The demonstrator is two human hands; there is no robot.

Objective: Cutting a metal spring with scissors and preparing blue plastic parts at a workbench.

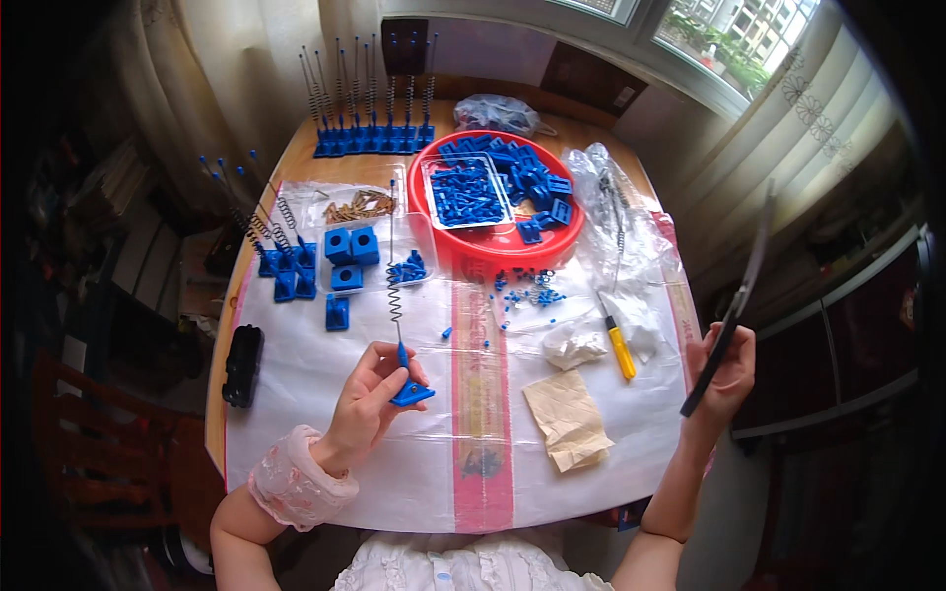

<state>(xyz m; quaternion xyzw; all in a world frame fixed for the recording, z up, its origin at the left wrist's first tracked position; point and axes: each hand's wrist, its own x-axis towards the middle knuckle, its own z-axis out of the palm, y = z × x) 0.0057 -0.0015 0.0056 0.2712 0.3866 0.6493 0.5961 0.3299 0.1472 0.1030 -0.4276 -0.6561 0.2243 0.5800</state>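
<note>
My left hand (pixel 363 406) pinches a blue plastic base (pixel 414 394) near the front of the table. A spring (pixel 395 303) on a thin upright wire rises from that base, with a small blue tip at its top. Off the table's right side, my right hand (pixel 734 369) is closed round a long, dark, thin flat thing (pixel 734 305), tilted and seen edge-on; its kind I cannot make out. Beyond my left hand lie a loose blue square base (pixel 337 313) and a clear tray (pixel 422 281) with blue blocks (pixel 345 277) and small blue parts.
A red basin (pixel 463 251) holds many blue parts. Rows of spring pieces (pixel 374 140) stand at the back, more (pixel 291 266) at left. Tiny parts (pixel 532 291), a yellow-handled screwdriver (pixel 620 350), tan paper (pixel 570 419), plastic bags (pixel 611 207) and a black case (pixel 243 366) lie around.
</note>
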